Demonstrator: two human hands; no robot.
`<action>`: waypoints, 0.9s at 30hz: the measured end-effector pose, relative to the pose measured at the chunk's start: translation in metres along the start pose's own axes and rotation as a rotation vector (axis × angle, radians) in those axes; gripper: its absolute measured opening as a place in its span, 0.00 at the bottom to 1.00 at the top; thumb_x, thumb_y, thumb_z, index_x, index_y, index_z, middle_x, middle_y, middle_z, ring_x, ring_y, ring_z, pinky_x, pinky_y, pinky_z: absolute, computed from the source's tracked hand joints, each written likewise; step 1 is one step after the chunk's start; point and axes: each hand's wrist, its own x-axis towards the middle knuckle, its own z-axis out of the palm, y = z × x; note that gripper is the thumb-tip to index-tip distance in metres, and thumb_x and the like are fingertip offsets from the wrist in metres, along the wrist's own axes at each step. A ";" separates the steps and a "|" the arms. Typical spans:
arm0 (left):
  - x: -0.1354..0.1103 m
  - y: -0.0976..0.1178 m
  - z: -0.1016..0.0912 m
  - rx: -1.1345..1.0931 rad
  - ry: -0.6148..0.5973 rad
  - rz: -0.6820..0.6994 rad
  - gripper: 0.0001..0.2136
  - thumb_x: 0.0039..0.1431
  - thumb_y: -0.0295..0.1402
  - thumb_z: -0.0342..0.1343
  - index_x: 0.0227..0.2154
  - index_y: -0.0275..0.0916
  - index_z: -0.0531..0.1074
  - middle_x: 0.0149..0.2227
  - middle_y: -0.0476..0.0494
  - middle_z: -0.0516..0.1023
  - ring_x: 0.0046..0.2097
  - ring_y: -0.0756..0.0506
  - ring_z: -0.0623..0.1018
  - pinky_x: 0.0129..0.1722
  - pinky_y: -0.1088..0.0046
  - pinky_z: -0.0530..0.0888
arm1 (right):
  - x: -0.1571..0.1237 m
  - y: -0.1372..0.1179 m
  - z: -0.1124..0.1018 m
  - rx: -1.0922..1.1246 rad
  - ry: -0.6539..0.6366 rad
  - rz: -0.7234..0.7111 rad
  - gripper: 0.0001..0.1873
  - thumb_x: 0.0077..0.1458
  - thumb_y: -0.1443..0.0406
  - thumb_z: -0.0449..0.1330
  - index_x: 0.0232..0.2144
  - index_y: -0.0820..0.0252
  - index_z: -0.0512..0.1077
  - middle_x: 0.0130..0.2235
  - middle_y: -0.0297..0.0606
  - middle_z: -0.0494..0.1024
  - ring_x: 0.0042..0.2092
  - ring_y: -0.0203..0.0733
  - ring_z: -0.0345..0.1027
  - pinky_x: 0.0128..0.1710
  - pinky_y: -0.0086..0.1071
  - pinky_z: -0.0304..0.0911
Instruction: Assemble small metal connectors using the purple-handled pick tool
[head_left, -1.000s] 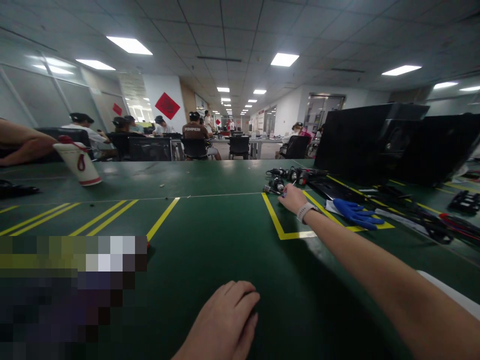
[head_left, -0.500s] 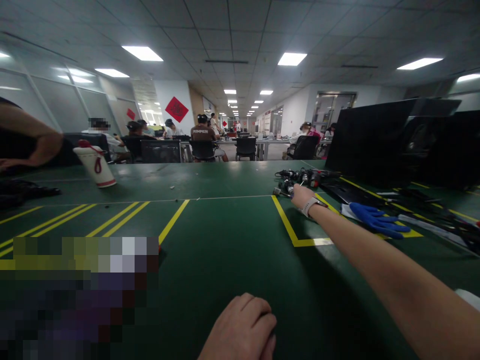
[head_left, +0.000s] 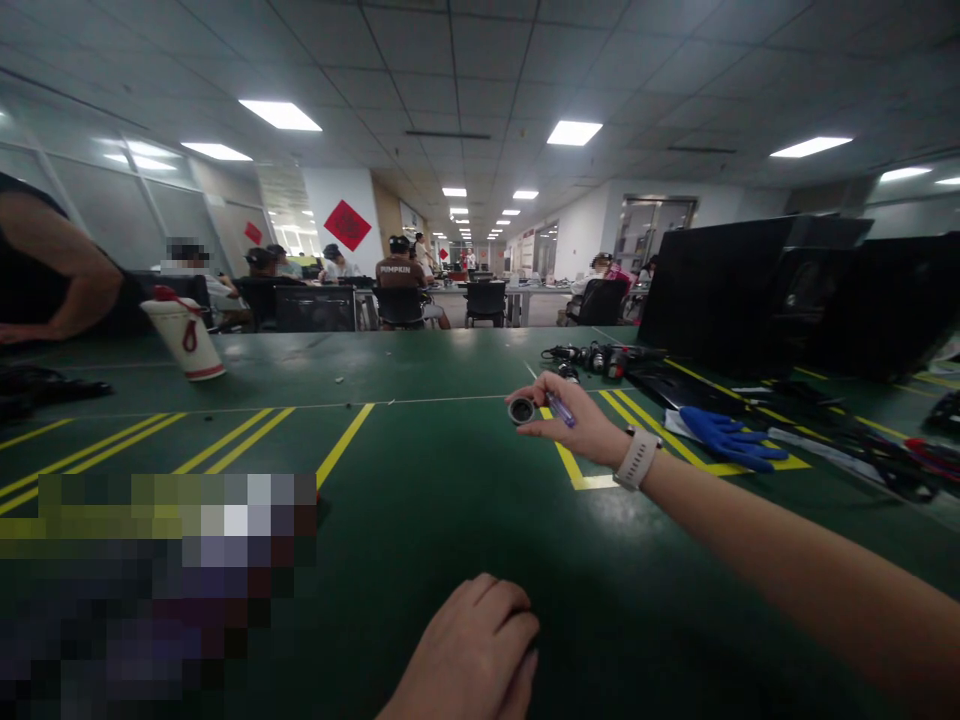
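Note:
My right hand (head_left: pixel 577 425) is lifted above the green table (head_left: pixel 450 480), palm turned up, wearing a pale wrist band (head_left: pixel 636 458). Its fingers are closed on a small dark round part (head_left: pixel 520 410) and a thin purple-handled tool (head_left: pixel 561 410). My left hand (head_left: pixel 472 650) rests on the table near the front edge with its fingers curled under; nothing shows in it. A pile of dark small parts (head_left: pixel 592 357) lies further back on the table, beyond my right hand.
A blue glove (head_left: pixel 724 436) lies to the right inside yellow floor-tape lines (head_left: pixel 574 470). Black monitors (head_left: pixel 720 290) stand at the right. A white cup (head_left: pixel 184 338) sits at the left, near another person's arm (head_left: pixel 60 270). Seated people fill the background.
My right hand has pulled back from the pile of parts toward me, turned palm up, and now holds a round part with the purple tool. My left hand stays put.

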 end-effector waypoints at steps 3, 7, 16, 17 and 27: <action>0.000 0.001 0.000 0.027 -0.009 0.001 0.12 0.49 0.25 0.49 0.36 0.39 0.72 0.37 0.42 0.76 0.37 0.43 0.73 0.35 0.67 0.72 | -0.018 -0.017 0.010 0.323 -0.065 -0.075 0.18 0.47 0.70 0.63 0.28 0.57 0.54 0.44 0.45 0.73 0.45 0.41 0.69 0.45 0.38 0.62; -0.001 0.001 0.002 0.050 -0.012 -0.004 0.11 0.49 0.24 0.49 0.34 0.40 0.73 0.36 0.43 0.76 0.37 0.44 0.73 0.35 0.67 0.72 | -0.032 -0.030 0.014 0.398 -0.121 -0.090 0.19 0.46 0.71 0.64 0.28 0.57 0.54 0.45 0.47 0.73 0.43 0.42 0.69 0.44 0.39 0.63; 0.004 0.009 -0.015 0.104 -0.077 -0.004 0.12 0.50 0.23 0.50 0.35 0.40 0.73 0.38 0.43 0.77 0.38 0.44 0.75 0.36 0.69 0.74 | -0.046 0.018 0.005 -0.244 -0.141 -0.120 0.12 0.48 0.76 0.56 0.26 0.58 0.58 0.42 0.41 0.74 0.45 0.42 0.66 0.42 0.37 0.63; 0.004 0.011 -0.018 0.109 -0.101 -0.015 0.12 0.51 0.23 0.50 0.36 0.40 0.73 0.39 0.43 0.77 0.39 0.44 0.75 0.36 0.69 0.74 | -0.048 0.028 0.002 -0.283 -0.148 -0.103 0.11 0.47 0.77 0.55 0.26 0.58 0.60 0.42 0.42 0.74 0.45 0.43 0.66 0.42 0.38 0.62; 0.008 0.012 -0.019 0.118 -0.167 -0.024 0.11 0.50 0.23 0.51 0.36 0.38 0.74 0.39 0.42 0.77 0.39 0.43 0.75 0.36 0.68 0.75 | -0.046 0.064 -0.021 -0.661 -0.370 0.102 0.09 0.48 0.78 0.54 0.30 0.62 0.69 0.37 0.42 0.73 0.42 0.44 0.66 0.39 0.33 0.61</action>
